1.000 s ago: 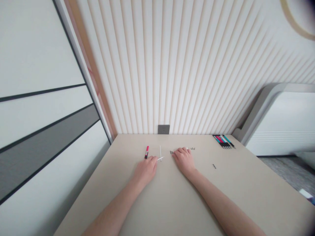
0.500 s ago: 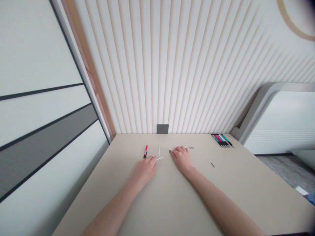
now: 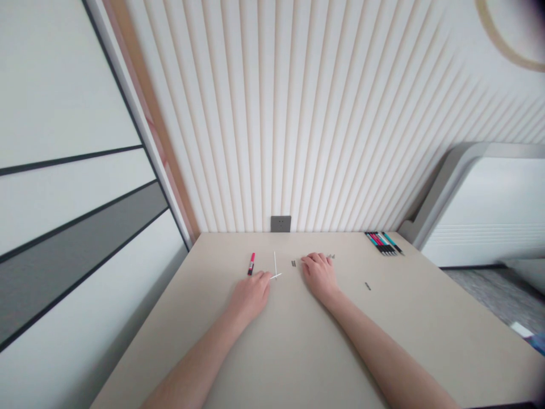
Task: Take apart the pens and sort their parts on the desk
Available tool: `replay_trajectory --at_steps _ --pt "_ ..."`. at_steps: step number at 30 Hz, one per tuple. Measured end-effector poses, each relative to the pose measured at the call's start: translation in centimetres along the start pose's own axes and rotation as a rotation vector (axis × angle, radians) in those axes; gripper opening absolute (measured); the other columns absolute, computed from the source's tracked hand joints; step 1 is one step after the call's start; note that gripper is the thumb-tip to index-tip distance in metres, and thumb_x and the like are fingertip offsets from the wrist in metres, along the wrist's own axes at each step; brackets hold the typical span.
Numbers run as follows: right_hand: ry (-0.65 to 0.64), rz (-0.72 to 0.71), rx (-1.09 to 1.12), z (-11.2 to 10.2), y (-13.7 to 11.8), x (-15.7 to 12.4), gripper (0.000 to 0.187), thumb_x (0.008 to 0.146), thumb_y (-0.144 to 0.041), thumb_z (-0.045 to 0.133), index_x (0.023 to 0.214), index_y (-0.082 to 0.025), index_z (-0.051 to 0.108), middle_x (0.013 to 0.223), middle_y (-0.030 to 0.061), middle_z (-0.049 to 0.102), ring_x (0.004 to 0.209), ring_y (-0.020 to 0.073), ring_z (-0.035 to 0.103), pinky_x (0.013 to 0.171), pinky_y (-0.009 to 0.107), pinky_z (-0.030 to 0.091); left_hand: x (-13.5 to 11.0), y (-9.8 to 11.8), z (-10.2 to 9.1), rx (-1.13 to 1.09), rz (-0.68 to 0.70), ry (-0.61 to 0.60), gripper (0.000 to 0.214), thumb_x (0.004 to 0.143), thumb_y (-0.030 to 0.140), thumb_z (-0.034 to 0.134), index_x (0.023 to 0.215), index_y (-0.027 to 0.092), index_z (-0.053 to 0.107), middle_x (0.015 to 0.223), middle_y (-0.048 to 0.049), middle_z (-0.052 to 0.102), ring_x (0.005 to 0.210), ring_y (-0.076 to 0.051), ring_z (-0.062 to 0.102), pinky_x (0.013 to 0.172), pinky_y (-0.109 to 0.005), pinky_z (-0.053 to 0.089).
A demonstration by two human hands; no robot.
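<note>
My left hand (image 3: 250, 295) rests on the table with its fingers closed on a thin white pen refill (image 3: 276, 276). Just beyond, a second white refill (image 3: 275, 262) lies lengthwise, its near end by the held one. A pink and black pen part (image 3: 251, 263) lies in front of my left knuckles. My right hand (image 3: 319, 274) is palm down on the table, fingers bent and slightly apart, with no held thing visible. To its left are small dark pieces (image 3: 293, 263); small silvery pieces (image 3: 331, 256) lie at its right fingertips, partly hidden.
Several pens (image 3: 381, 243) in blue, pink and black lie in a row at the back right of the beige table (image 3: 272, 352). A small dark piece (image 3: 368, 286) lies right of my right forearm. A dark socket (image 3: 281, 224) is on the ribbed wall behind.
My right hand has shifted slightly right, away from the small dark pieces, which now show fully. My left hand and the refill have stayed in place.
</note>
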State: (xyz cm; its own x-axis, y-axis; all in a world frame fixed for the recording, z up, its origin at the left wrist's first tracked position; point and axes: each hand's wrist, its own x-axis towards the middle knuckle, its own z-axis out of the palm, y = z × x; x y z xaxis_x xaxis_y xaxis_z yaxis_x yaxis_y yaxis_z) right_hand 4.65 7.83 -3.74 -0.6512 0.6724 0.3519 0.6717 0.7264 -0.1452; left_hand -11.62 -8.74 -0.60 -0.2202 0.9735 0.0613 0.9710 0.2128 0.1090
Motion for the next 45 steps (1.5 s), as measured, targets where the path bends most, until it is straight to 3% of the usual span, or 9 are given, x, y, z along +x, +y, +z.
replay_trajectory --at_steps 7,14,28,45 --pt "-0.011 0.101 0.052 -0.5 2.4 -1.1 0.028 0.095 -0.034 0.049 0.115 -0.025 0.066 0.108 0.0078 0.064 0.102 0.0232 0.054 0.086 0.034 0.033 0.0 -0.2 0.1 -0.011 0.002 -0.009 0.030 0.101 0.027 0.028 0.109 0.024 0.057 0.101 -0.0051 0.065 0.089 -0.020 0.066 0.073 -0.029 0.048" --pt "-0.038 0.079 0.110 -0.2 2.2 -1.2 0.031 0.093 -0.038 0.053 0.119 -0.027 0.065 0.111 0.0086 0.060 0.102 0.0228 0.055 0.088 0.034 0.035 0.0 0.0 0.2 0.006 0.016 -0.006 0.031 0.100 0.026 0.027 0.109 0.023 0.057 0.099 -0.0054 0.066 0.088 -0.022 0.066 0.072 -0.031 0.048" --pt "0.024 0.046 0.300 1.9 2.8 -0.3 0.030 0.090 -0.018 0.049 0.115 -0.017 0.066 0.107 0.0100 0.059 0.096 0.0199 0.058 0.092 0.030 0.043 0.0 0.3 -0.5 -0.006 0.009 -0.029 0.028 0.099 0.024 0.030 0.107 0.023 0.057 0.101 -0.0052 0.067 0.091 -0.022 0.066 0.073 -0.031 0.049" --pt "-0.031 0.005 0.223 1.2 2.3 0.0 0.039 0.085 -0.010 0.049 0.118 -0.021 0.067 0.112 0.0095 0.059 0.103 0.0199 0.056 0.097 0.032 0.039 0.0 0.2 -0.3 -0.005 0.020 -0.013 0.029 0.100 0.026 0.029 0.105 0.023 0.058 0.099 -0.0054 0.066 0.090 -0.022 0.066 0.073 -0.031 0.048"
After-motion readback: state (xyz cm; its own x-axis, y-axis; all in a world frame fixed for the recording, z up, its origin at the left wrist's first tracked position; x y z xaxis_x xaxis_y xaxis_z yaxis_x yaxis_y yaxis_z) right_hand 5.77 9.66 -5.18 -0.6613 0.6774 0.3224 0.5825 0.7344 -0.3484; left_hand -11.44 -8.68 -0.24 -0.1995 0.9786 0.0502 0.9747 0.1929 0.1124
